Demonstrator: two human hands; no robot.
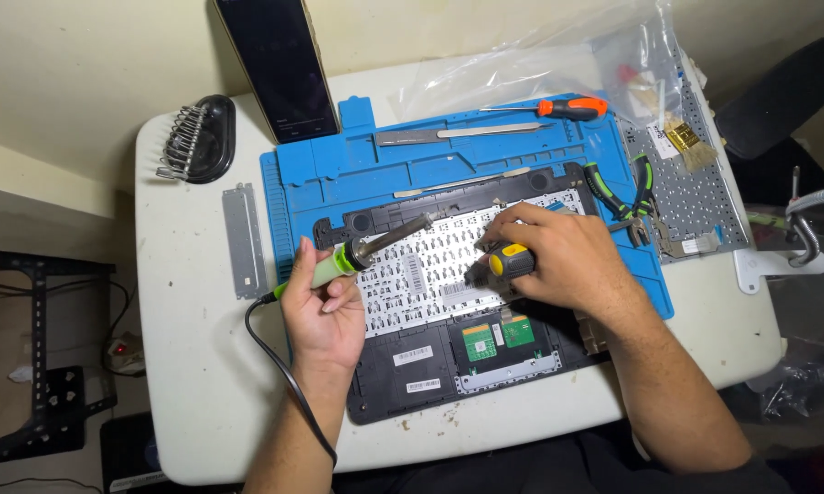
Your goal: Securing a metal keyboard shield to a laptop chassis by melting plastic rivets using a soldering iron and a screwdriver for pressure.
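Head view, only one I have. My left hand (323,306) is wrapped around the green soldering iron (362,254), fingers curled tight on the grip, metal tip angled up-right over the top edge of the white keyboard backplate (430,265). Cord (284,370) trails down off my wrist toward the table (192,366) edge. My right hand (558,256) clamps a stubby yellow-and-black screwdriver (506,263), fingers pressed together around the handle, tip hidden against the backplate near its middle. The backplate sits in the black laptop palmrest shell (403,384), lying on the blue repair mat (375,160). To do this well, I judge: keep the iron tip on one spot only, short contact, hold the driver steady, keep the cord clear of the shell. Green pliers (618,197) and an orange screwdriver (567,107) lie apart, upper right.
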